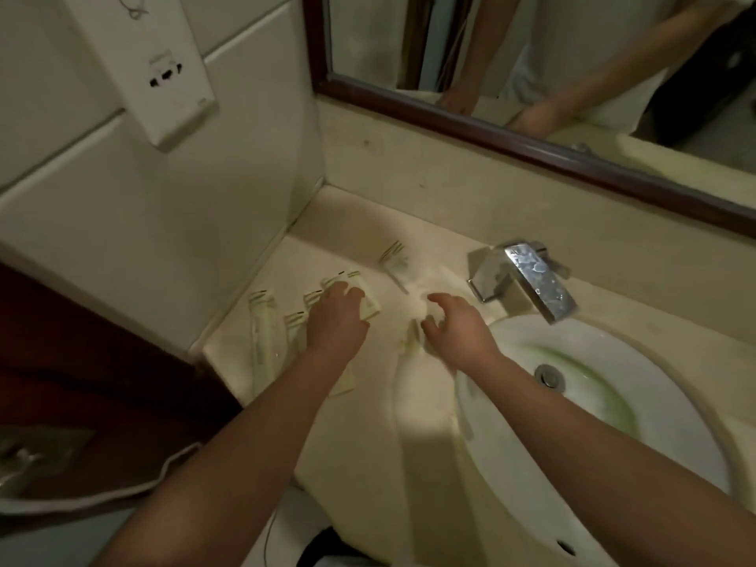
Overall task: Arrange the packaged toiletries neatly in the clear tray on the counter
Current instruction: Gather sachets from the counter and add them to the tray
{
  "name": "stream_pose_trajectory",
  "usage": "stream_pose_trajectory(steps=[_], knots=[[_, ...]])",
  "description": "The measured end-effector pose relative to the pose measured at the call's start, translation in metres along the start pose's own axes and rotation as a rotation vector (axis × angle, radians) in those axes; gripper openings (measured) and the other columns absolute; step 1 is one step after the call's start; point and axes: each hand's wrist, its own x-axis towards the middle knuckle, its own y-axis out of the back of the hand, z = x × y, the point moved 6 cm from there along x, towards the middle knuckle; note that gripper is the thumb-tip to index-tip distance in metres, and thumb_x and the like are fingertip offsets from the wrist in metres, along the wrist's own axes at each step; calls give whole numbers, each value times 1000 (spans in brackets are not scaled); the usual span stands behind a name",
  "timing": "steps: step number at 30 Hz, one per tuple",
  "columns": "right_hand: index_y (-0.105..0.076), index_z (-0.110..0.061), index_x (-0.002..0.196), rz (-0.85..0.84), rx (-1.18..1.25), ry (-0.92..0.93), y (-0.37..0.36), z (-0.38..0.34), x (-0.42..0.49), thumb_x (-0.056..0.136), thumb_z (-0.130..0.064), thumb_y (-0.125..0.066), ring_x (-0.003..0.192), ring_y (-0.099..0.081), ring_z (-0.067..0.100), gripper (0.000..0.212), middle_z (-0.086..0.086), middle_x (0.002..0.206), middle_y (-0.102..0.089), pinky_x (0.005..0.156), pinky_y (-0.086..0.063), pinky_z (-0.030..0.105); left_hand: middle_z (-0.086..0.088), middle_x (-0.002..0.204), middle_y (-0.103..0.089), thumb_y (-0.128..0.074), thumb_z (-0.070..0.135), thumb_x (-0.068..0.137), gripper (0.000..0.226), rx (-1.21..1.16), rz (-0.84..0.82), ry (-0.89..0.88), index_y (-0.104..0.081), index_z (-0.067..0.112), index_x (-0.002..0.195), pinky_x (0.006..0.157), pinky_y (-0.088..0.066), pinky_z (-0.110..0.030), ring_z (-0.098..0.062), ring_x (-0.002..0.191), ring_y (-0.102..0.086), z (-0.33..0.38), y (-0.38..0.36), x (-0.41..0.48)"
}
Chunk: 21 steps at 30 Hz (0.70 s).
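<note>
In the head view, the job looks partly done. A row of cream flat packaged toiletries lies side by side on the beige stone tabletop, left of the white oval basin, with their dark-striped ends pointing towards the wall. They look roughly parallel but not squared up. I cannot make out the rim of the clear tray against the pale surface, so I cannot tell whether this row already sits inside it.

One long striped-end packet lies apart and askew, nearer the back wall and between the row and the chrome square tap. A blurred pale shape lies under the right hand. My guess is that these strays still need to join the row and the whole set still needs straightening.

The left hand is palm down at the right end of the row. Its fingers reach forward and rest on a small pale packet, not visibly wrapped round it.

The right hand hovers just beside the left, with its fingers spread and loosely bent. It grips nothing that I can see, and the blurred shape is right below its thumb.

A dark-framed mirror and a white wall dispenser hang above.
</note>
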Motion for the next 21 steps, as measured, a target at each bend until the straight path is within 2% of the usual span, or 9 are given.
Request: stream_pose_trajectory(steps=[3,5,7,10,13,15,18,21], knots=[[-59,-17,123,15,74,-76,-1,-4,24,87,-32,-57,97,-63,26,39,9,120,-62,85,-46,31,-11,133,-46,-67,31,81,50,192,-33,12,-50,16,125,95,-42,-42,-31,120,-46,0,-11,13],[-61,-16,113,45,106,-134,-2,-4,40,87,-30,-56,96,-63,25,30,8,115,-63,75,-40,27,-11,124,-51,-62,26,85,38,266,38,0,-51,15,119,90,-43,-40,-30,114,-49,4,-8,19],[-61,-15,110,83,90,-160,-3,-6,56,87,-29,-57,97,-62,28,27,10,113,-61,72,-36,26,-10,118,-55,-55,17,87,28,318,87,-17,-53,14,114,84,-45,-39,-29,108,-54,7,-7,22],[-56,-15,120,142,106,-189,-2,-9,74,87,-31,-59,103,-60,30,37,12,123,-54,77,-40,29,-11,105,-63,-54,8,83,21,315,101,-14,-60,11,103,71,-49,-38,-30,96,-61,5,-5,25],[-51,-17,128,185,124,-230,-4,-10,88,85,-37,-64,111,-56,31,49,12,127,-52,91,-44,35,-7,80,-67,-71,7,65,14,316,96,-14,-67,13,77,53,-46,-31,-27,72,-64,-1,-7,28],[-50,-19,129,156,92,-269,-10,-10,93,81,-36,-66,112,-56,32,54,11,129,-50,93,-46,39,-5,75,-66,-72,7,64,11,333,93,-20,-68,13,73,51,-44,-29,-25,69,-63,-3,-7,28],[-58,-19,116,108,45,-292,-14,-8,96,76,-31,-65,103,-61,32,42,9,116,-60,83,-49,36,-5,85,-65,-61,9,80,8,204,126,-4,-68,13,81,62,-47,-34,-25,79,-61,-7,-1,29],[-65,-19,98,56,93,-272,-16,-6,92,74,-30,-60,87,-66,29,27,6,93,-71,72,-54,35,-4,91,-58,-58,19,86,6,-238,157,82,-61,14,84,70,-50,-36,-23,79,-57,-18,9,29]])
